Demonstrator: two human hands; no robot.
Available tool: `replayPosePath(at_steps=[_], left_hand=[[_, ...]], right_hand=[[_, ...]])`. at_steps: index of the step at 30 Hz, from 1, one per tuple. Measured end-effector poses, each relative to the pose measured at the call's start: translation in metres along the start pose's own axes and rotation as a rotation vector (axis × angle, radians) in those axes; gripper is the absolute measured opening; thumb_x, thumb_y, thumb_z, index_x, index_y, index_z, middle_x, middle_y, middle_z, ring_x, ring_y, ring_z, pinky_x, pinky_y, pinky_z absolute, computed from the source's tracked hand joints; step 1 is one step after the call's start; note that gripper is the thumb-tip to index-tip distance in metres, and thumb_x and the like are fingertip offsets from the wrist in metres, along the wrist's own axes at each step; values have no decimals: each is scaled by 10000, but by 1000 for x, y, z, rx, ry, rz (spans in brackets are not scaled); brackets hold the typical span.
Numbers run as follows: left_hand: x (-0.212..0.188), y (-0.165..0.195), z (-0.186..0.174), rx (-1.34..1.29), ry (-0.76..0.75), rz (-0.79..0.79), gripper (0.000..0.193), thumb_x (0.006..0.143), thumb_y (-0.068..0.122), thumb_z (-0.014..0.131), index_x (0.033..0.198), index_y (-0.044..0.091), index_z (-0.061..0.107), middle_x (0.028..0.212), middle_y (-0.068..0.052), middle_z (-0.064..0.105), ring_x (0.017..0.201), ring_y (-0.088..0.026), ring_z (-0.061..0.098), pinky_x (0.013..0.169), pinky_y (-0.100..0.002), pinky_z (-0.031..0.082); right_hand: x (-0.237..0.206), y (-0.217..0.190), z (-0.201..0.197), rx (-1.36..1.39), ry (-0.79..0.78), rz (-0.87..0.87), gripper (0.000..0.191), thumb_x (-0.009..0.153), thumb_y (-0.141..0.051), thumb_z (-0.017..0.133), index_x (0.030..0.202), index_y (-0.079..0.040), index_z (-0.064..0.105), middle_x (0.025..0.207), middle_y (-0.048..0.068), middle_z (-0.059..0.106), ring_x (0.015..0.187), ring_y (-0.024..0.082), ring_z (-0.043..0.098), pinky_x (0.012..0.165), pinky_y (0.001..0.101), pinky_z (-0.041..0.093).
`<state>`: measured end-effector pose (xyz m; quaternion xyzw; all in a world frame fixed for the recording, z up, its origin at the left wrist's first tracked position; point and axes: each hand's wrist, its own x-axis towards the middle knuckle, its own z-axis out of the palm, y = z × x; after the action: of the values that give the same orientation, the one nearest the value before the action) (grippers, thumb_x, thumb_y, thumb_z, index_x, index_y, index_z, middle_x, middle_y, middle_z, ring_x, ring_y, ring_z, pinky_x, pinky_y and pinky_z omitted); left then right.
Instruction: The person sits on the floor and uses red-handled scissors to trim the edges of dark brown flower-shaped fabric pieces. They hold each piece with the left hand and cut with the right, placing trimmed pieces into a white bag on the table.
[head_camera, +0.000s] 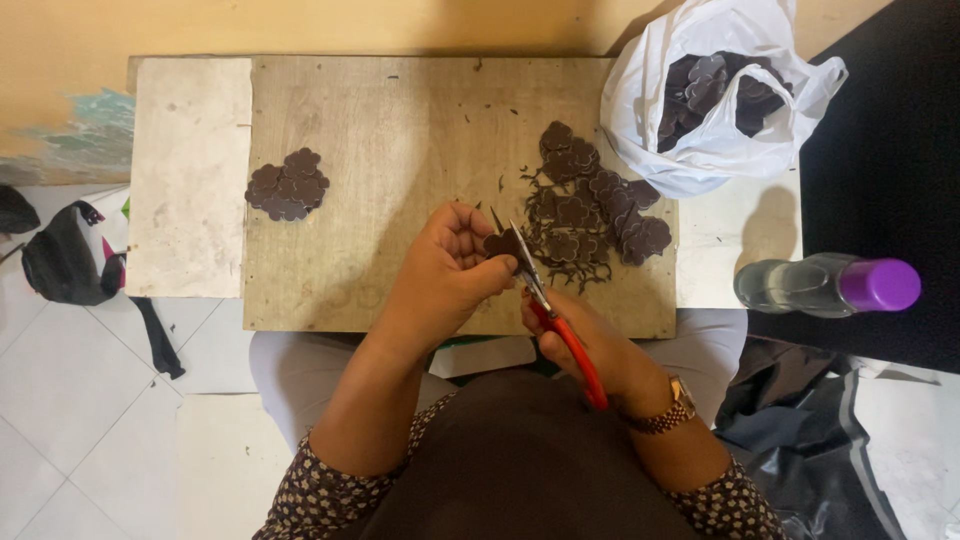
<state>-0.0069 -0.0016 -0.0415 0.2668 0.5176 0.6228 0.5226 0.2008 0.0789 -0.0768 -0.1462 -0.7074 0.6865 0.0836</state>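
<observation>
My left hand (452, 268) pinches a small dark brown flower-shaped cutout (501, 243) between thumb and fingers. My right hand (580, 335) grips red-handled scissors (552, 315), whose blades are open against the cutout's edge. Both hands hover over the near edge of a worn wooden board (400, 150). A heap of uncut brown flower shapes (590, 205) with thin trimmings lies just right of the hands. A small neat pile of flower shapes (289, 184) sits on the board's left side.
A white plastic bag (700, 140) holding more brown shapes stands at the back right. A clear bottle with a purple cap (828, 284) lies on its side at the right. Dark cloth (65, 262) lies on the tiled floor at left.
</observation>
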Motion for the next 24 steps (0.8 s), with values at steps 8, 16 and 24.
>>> replayPosePath(at_steps=[8,16,24], left_hand=[[0,-10,3,-72,-106,-110,63,953,24,652,993,10,606,864,-82,709,733,-108,685,676,-251,593],[0,-16,5,-111,-164,-23,55,986,16,668,1016,4,623,896,-69,698,781,-113,658,718,-262,555],[2,-13,7,-41,-79,-67,80,959,54,677,1015,33,625,897,-46,716,790,-99,667,694,-249,539]], right_hand=[[-4,1,4,157,-38,-59,775,962,-757,512,1242,-34,511,1027,30,504,917,131,468,801,277,442],[-7,3,2,185,-53,-35,827,962,-783,518,1247,-6,521,1008,37,510,911,139,467,795,268,425],[-5,-1,-1,101,-12,-27,876,908,-819,513,1260,-18,505,994,20,501,850,126,492,720,273,466]])
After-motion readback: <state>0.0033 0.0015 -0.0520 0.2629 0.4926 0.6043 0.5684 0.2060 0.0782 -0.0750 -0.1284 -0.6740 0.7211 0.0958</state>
